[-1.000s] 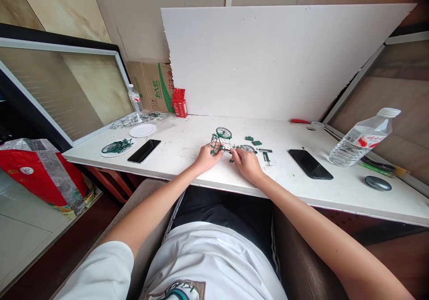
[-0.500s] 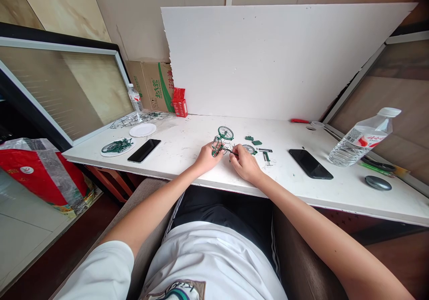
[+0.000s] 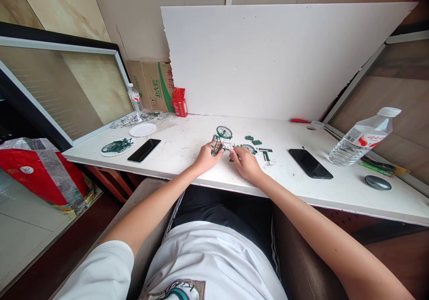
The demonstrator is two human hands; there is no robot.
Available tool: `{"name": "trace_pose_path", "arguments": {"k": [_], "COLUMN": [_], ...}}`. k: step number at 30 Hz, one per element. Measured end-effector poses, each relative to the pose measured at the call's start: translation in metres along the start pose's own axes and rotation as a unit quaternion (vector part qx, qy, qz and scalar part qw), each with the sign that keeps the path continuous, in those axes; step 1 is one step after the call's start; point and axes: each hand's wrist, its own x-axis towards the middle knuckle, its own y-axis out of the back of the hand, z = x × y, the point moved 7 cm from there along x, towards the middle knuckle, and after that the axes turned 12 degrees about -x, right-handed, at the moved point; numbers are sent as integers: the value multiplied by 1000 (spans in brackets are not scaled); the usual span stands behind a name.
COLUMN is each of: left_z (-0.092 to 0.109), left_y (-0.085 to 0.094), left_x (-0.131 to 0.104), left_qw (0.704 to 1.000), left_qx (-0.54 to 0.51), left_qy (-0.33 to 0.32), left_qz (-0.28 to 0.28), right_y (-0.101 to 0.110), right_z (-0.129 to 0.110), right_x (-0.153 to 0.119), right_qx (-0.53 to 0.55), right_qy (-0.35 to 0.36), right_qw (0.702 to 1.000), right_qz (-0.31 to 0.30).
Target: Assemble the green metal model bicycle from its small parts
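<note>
My left hand [image 3: 208,158] is closed around the near end of a small green model bicycle [image 3: 218,142], just above the table. One spoked wheel [image 3: 224,132] of it sticks up beyond my fingers. My right hand [image 3: 246,162] is close on the right, thumb and fingertips pinched together at the model's side. Whatever lies in that pinch is too small to make out. Past my right fingers lies another spoked wheel [image 3: 249,149], partly covered by the hand. Small green parts lie farther back, among them a flat rectangular piece [image 3: 257,142] and a bracket-like piece [image 3: 266,156].
On the right are a black phone [image 3: 310,163], a water bottle [image 3: 363,137] and a grey mouse [image 3: 378,183]. Leftward are another phone [image 3: 144,150], a plate [image 3: 131,150] with green parts and a second plate [image 3: 143,130]. A white board [image 3: 284,63] stands behind.
The model's upright wheel has shifted slightly left. The dark thin piece between my hands shows less, and my right hand has turned a little, its fingertips staying by the model.
</note>
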Motion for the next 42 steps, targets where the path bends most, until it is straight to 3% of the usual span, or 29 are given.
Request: {"name": "trace_pose_path", "arguments": {"k": [8,27,42], "left_z": [-1,-5,11], "left_y": [-3,0,-2], "left_x": [0,0,-5], "left_qw": [1000,1000,999], "left_qx": [-4,-11,23], "left_qy": [-7,-5,-44], "left_qz": [-12,-9,-15], "right_y": [0,-3,-2], "right_z": [4,-2,4], "right_x": [-2,-2,-3], "right_qx": [12,-25,68], "right_qy": [-41,-22,-27], "right_qw": [999,999,996], "right_qz": [-5,-42,-42]}}
